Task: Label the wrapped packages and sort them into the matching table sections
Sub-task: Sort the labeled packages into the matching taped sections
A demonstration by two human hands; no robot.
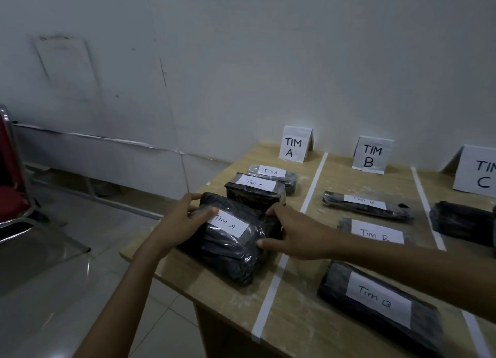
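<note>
Your left hand [185, 220] holds the left end of a black wrapped package [230, 258]. Its fingers are curled round that end and the thumb lies on top, just beside the white label [231, 224], which reads "Tim A". Your right hand [292, 235] holds the right end of the same package, with the thumb pressing the near side and the fingers reaching over the far side.

The package is at the front of the wooden table [295, 317], in the left section. Its right end is close to the first tape line [272, 288]. You cannot tell whether it rests fully on the table or is lifted a little.

Behind it in the same section lie a second package [255, 196] and a third package [279, 177], both marked "Tim A". The TIM A sign [294, 144] stands at the back edge.

In the middle section, in front of the TIM B sign [371, 155], three packages marked "Tim B" lie one behind the other: a far one [367, 206], a middle one [375, 234] partly hidden by your right forearm, and a near one [381, 304].

Past the second tape line [426, 207] stands the TIM C sign [480, 173], cut by the frame edge, with one black bundle [461, 226] before it. A red chair [10, 191] stands on the floor at the left.
</note>
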